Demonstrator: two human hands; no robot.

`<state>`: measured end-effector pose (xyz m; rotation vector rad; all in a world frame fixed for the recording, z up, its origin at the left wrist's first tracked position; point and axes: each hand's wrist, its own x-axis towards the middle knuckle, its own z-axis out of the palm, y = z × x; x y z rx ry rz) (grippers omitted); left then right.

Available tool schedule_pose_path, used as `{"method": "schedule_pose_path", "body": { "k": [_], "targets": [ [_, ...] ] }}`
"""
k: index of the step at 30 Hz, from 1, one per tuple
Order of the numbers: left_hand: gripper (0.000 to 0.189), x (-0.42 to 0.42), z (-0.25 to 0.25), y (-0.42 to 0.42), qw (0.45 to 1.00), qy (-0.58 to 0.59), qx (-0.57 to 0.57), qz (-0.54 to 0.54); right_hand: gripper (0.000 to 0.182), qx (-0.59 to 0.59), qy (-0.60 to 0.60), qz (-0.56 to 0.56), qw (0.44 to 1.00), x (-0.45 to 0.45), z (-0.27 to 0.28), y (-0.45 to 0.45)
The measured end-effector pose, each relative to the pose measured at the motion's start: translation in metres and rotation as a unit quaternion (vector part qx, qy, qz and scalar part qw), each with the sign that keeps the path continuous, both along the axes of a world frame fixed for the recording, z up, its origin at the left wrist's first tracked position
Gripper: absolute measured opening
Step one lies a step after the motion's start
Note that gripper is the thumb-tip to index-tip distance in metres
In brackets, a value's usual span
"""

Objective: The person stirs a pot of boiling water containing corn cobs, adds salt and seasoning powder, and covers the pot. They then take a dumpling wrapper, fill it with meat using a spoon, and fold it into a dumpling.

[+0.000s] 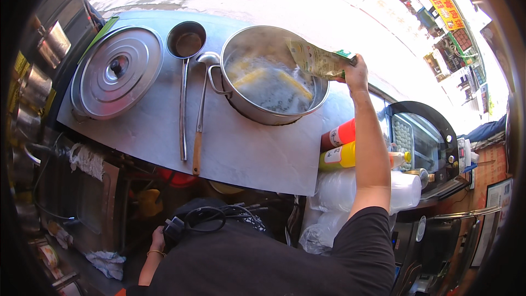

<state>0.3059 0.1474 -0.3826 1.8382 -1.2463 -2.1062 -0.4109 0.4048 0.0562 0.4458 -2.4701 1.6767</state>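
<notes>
My right hand (356, 73) grips one end of a printed plastic packet (314, 59), whose other end hangs tilted over a large steel pot (275, 119). Steaming liquid fills the pot, with yellow pieces (296, 84) and dark bits in it. Low at the left, my left hand (158, 239) hangs beside my body; its fingers are partly hidden, and whether it holds anything is unclear. Left of the pot lie a steel ladle with a wooden handle (197, 152) and a deep long-handled steel dipper (186, 41). Farther left is a lidded metal pot with a round lid (123, 70).
Red (339, 133) and yellow (339, 156) bottles lie by the metal worktop's (254, 160) right edge, above stacked plastic containers (335, 189). A glass-fronted case (423, 135) stands farther right. Mesh strainers (55, 43) hang at the left. Black cables (205, 218) cross near my chest.
</notes>
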Motion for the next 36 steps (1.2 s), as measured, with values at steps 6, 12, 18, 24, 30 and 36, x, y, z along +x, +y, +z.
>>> {"method": "schedule_pose_path", "body": {
  "k": [6,12,18,24,30,36],
  "targets": [
    [0.014,-0.018,0.022,-0.008,0.997,0.039,-0.018,-0.061,0.018,0.020,0.006,-0.025,0.999,0.001,-0.002,0.004],
    [0.012,-0.033,0.042,0.005,0.987,-0.045,-0.078,-0.135,0.037,-0.230,-0.072,-0.093,0.966,0.010,0.003,0.027],
    [0.017,-0.012,0.034,0.001,0.973,-0.060,-0.135,-0.175,0.007,-0.682,-0.340,0.086,0.642,-0.021,-0.073,0.027],
    [0.021,-0.049,0.144,0.027,0.949,-0.059,-0.278,-0.135,0.013,-0.681,-0.394,0.441,0.432,0.010,-0.117,-0.056],
    [0.029,-0.062,0.246,0.098,0.913,0.041,-0.401,-0.062,0.033,-0.578,-0.528,0.564,0.262,0.142,-0.079,-0.155],
    [0.058,-0.023,0.379,0.152,0.837,0.140,-0.526,0.052,0.036,-0.374,-0.680,0.598,0.200,0.371,-0.116,-0.194]
  ]
}}
